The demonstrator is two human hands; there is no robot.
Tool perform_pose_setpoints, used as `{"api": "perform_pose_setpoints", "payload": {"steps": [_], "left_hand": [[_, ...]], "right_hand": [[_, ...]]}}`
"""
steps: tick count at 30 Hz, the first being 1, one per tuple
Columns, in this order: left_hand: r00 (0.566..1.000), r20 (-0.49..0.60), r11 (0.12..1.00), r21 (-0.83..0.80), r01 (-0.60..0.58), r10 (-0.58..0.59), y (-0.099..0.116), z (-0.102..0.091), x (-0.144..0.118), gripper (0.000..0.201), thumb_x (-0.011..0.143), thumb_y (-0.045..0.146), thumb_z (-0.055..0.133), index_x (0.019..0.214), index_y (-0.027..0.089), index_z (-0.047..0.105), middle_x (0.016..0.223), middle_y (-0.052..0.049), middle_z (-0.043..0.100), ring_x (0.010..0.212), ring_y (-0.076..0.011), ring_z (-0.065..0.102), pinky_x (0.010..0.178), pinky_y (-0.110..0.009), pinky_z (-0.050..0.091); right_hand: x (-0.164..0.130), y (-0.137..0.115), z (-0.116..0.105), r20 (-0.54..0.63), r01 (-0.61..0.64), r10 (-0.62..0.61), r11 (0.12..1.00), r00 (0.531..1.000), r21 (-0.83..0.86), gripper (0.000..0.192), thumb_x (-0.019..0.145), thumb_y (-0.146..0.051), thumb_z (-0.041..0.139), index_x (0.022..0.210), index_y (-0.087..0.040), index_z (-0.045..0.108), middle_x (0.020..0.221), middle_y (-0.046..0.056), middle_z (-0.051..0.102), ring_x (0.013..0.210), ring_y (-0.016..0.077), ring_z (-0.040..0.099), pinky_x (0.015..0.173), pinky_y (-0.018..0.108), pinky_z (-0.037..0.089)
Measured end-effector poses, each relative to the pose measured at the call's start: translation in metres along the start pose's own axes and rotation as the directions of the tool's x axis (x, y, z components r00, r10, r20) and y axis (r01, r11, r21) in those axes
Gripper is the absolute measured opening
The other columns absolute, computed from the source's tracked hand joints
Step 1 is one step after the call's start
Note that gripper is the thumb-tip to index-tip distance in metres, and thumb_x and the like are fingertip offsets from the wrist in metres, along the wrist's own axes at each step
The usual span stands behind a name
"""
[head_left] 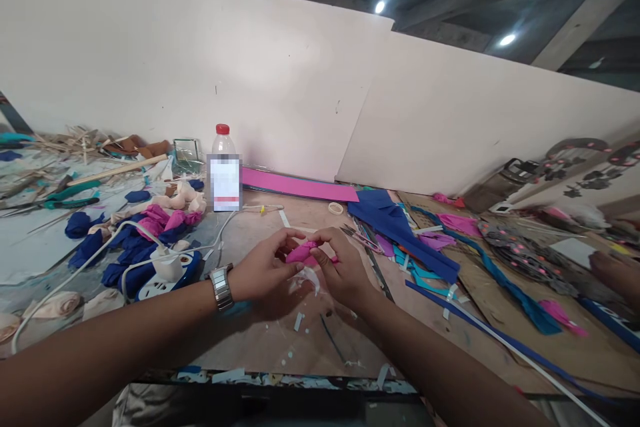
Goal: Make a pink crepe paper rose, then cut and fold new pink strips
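A small bundle of pink cloth or crepe paper [300, 253] is gripped between both hands over the middle of the worktable. My left hand [270, 263], with a metal watch on its wrist, has its fingers curled round the bundle's left end. At the other end my right hand [345, 265] pinches it between thumb and fingers. Below the hands lies a scrap of clear plastic [306, 280]. Long pink strips [300, 185] lie behind, along the wall, and a folded blue piece [400, 230] rests to the right.
A red-capped bottle [223, 143] stands behind a lit phone [225, 183]. To the left, a power strip [170, 273] with white cables sits beside blue and pink rolled pieces [133, 247]. Scissors [360, 237] lie right of my hands. Another person's hand [613, 273] shows at far right.
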State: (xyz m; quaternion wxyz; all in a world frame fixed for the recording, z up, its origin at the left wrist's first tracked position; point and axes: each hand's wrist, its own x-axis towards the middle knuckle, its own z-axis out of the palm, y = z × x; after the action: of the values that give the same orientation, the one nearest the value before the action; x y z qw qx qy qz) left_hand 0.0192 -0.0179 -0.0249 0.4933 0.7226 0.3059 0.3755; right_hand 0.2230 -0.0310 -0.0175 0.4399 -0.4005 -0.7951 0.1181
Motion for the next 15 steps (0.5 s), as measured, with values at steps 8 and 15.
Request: {"api": "perform_pose_setpoints", "payload": {"steps": [8,15], "left_hand": [[0.997,-0.066,0.990,0.136,-0.033,0.042,-0.0035,-0.0028,0.0005,0.040,0.084,0.019,0.064,0.124,0.021,0.059,0.098,-0.004,0.069,0.088,-0.0191,0.064,0.081,-0.031,0.048],[0.998,-0.048,0.997,0.070,-0.033,0.036,-0.0015,-0.0001,0.0013,0.034,0.086,0.019,0.062,0.120,0.020,0.060,0.102,-0.005,0.071,0.091,-0.0196,0.065,0.081,-0.031,0.048]], "right_hand": [[-0.0017,-0.0028,0.0005,-0.070,-0.023,0.021,0.999,0.997,-0.030,0.014,0.099,-0.034,0.054,0.101,-0.023,0.062,0.095,0.006,0.066,0.090,0.0221,0.061,0.079,0.036,0.047],[-0.0021,-0.0015,0.0003,-0.110,-0.078,0.076,0.997,0.991,-0.017,0.012,0.096,-0.032,0.059,0.098,-0.022,0.063,0.093,0.005,0.067,0.088,0.0216,0.061,0.079,0.035,0.047]]}}
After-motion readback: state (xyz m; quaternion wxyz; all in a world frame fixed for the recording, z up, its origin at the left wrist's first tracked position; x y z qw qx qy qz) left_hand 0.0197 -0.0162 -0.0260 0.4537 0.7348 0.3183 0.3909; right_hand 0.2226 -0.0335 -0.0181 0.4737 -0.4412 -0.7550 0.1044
